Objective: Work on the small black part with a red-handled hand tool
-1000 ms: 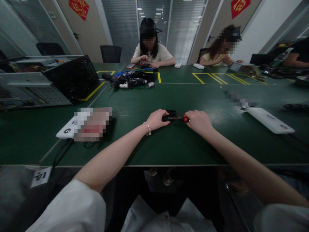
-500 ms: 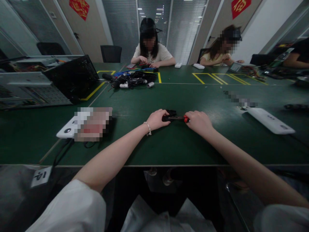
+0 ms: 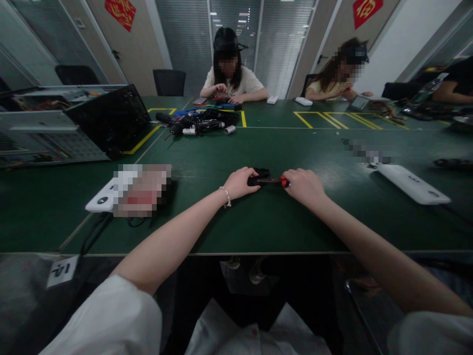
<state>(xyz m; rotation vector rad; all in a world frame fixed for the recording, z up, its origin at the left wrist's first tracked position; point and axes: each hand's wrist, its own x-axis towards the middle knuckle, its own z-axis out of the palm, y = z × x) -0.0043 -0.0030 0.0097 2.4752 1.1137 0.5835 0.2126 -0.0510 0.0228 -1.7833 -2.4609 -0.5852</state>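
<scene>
In the head view, my left hand (image 3: 239, 184) is closed around a small black part (image 3: 261, 172) held low over the green table. Its exact kind is hard to make out. My right hand (image 3: 305, 185) grips a red-handled tool (image 3: 284, 181) with a narrow metal front end. That metal end points left and meets the black part, between my two hands. Fingers cover most of the handle, so whether it is a screwdriver or pliers cannot be told.
An opened computer case (image 3: 107, 121) stands at the left. White power banks lie left (image 3: 99, 199) and right (image 3: 414, 185) on the table (image 3: 221, 231). A black electric drill (image 3: 181, 123) sits among cables further back. Two people (image 3: 236, 79) work across the table.
Hardly anything differs. Both my hands stay in place on the black part and the red-handled tool, and the view shifts very slightly. A person opposite has moved a hand a little.
</scene>
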